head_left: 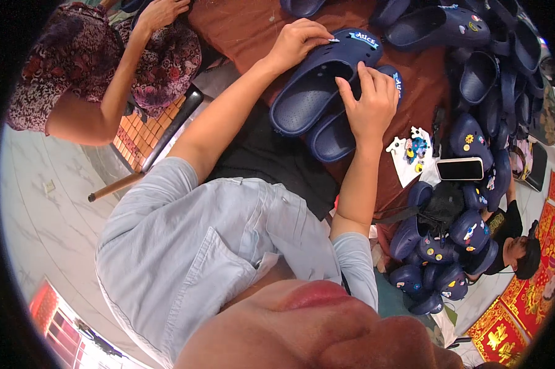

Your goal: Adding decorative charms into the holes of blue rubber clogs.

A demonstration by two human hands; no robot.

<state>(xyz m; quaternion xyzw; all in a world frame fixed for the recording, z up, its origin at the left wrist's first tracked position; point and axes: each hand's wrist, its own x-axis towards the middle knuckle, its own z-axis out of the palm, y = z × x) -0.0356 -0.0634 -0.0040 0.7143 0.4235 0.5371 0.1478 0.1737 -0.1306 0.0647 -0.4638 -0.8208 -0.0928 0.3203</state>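
Right now the left hand (299, 44) bends over the toe of a blue clog (317, 86), and its thumb and fingertips pinch a pale bit (334, 40) at the toe's edge. That bit is very small in this view, so it may be a charm, but I can't be sure. The right hand (376, 101) touches the other side of the clog, with its thumb spread away from its fingers.

The clog is dark blue and smooth, with a wide opening, little holes on top and tiny bumps inside. A light blue tag (363, 40) with white letters sits across its toe. The clog is between the two hands, toe pointing up and away, heel nearer the body. Just beside it, partly hidden by it and by the right hand, is another blue clog (333, 136).

Brown cloth (246, 31) spreads out behind them. To the right, bright little charms (417, 146) lie on white paper (405, 169), with a phone (459, 169) near them. Farther right is a big heap of blue clogs (474, 80), some with charms on. Off to the left, another person in flowery clothes (62, 67) is near a wooden seat (141, 138).
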